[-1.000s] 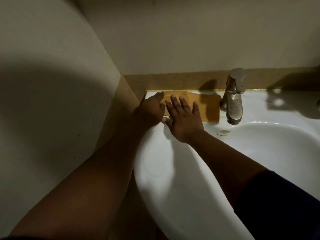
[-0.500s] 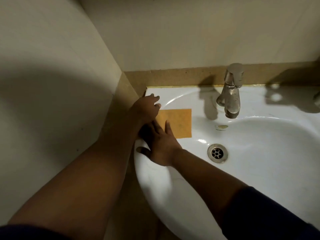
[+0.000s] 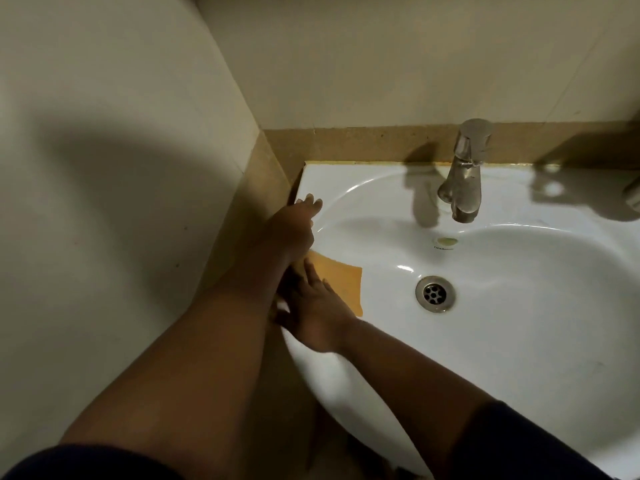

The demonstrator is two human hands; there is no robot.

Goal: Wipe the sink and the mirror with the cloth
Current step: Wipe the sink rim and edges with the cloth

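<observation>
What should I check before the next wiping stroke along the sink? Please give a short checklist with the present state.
1. Orange cloth lies flat on the sink wall: ok.
2. Right hand presses on the cloth with straight fingers: ok.
3. Left hand rests on the rim, off the cloth: ok.
4. Path toward the drain is free: ok.
5. Faucet is not running: ok.
6. Mirror in view: not ok, it is outside the picture.

Open basin (image 3: 519,341) right of both hands, faucet (image 3: 464,181) overhanging the rear, wall (image 3: 104,202) close left
</observation>
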